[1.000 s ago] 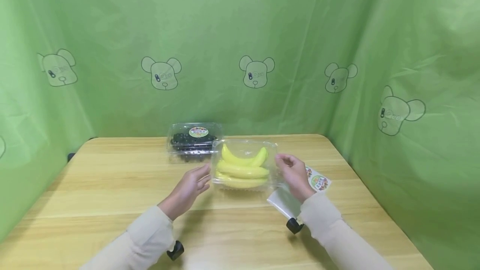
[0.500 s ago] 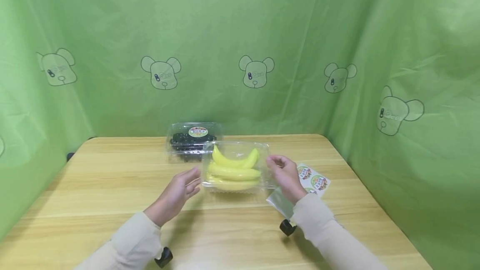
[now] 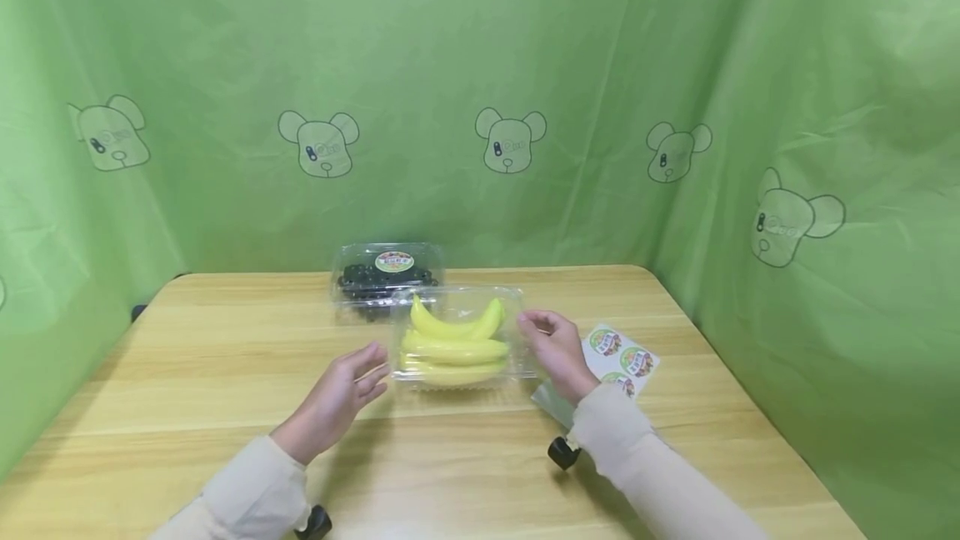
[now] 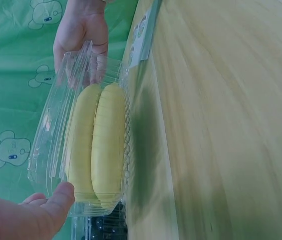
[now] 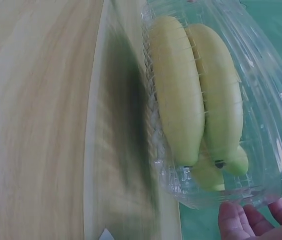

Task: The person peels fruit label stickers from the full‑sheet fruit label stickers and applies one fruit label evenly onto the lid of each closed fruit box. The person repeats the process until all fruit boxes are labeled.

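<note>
A clear plastic clamshell box (image 3: 459, 303) holds several yellow bananas (image 3: 456, 350) and hangs a little above the wooden table, its lid down. My left hand (image 3: 341, 394) holds its left end; the thumb (image 4: 63, 192) shows at the rim in the left wrist view. At the opposite end my right hand (image 3: 558, 354) grips the box, with fingertips (image 5: 229, 216) against the plastic in the right wrist view. Behind stands a second clamshell box (image 3: 351, 257) of dark round fruit, bearing a round label (image 3: 394, 262) and partly covered by the banana box.
A sheet of round fruit stickers (image 3: 636, 362) lies on the table (image 3: 187, 357) beside my right forearm, partly hidden by it. Green curtains (image 3: 420, 40) with bear-head prints enclose the table at the back and both sides.
Both hands have carried the banana box to the left and slightly nearer. More of the sticker sheet shows now. The box of dark fruit has stayed put.
</note>
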`<state>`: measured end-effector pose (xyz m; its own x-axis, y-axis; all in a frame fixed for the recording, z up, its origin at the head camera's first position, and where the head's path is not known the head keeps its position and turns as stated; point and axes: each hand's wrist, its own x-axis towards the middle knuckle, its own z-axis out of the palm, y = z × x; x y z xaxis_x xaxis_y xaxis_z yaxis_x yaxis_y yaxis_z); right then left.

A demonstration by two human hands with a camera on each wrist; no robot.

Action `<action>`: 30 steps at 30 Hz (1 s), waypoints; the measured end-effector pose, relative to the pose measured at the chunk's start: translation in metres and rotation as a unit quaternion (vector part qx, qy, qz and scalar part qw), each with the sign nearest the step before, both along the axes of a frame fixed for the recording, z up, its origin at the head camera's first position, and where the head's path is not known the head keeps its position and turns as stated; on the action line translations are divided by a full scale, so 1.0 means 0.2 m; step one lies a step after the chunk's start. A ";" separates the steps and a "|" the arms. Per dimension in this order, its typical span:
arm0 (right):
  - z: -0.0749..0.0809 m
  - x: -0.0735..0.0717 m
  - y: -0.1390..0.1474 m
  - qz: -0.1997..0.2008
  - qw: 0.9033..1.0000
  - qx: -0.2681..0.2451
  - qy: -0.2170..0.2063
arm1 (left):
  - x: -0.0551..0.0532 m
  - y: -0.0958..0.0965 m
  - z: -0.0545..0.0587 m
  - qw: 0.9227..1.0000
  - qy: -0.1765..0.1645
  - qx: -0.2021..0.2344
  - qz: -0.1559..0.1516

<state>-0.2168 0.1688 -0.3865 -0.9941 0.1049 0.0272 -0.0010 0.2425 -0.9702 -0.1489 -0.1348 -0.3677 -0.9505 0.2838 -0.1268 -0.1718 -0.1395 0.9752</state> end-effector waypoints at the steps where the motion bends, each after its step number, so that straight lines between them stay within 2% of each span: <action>1: 0.00 0.00 -0.01 0.001 1.000 0.002 -0.001 | 0.00 -0.01 0.00 1.000 0.001 0.000 0.000; 15: -0.01 0.01 -0.05 0.008 1.000 0.009 -0.014 | 0.03 -0.04 -0.02 1.000 -0.003 -0.005 0.006; 24: -0.04 0.01 -0.04 0.005 1.000 0.012 -0.022 | 0.03 -0.04 -0.05 1.000 -0.007 -0.004 0.007; 30: -0.06 0.01 -0.04 0.002 1.000 0.017 -0.022 | 0.04 -0.03 -0.05 1.000 -0.005 -0.020 0.006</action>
<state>-0.2140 0.1616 -0.3978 -0.9949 0.1002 -0.0137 0.0410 0.2759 -0.9603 -0.1419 -0.1400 -0.3786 -0.9524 0.2666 -0.1478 -0.1807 -0.1031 0.9781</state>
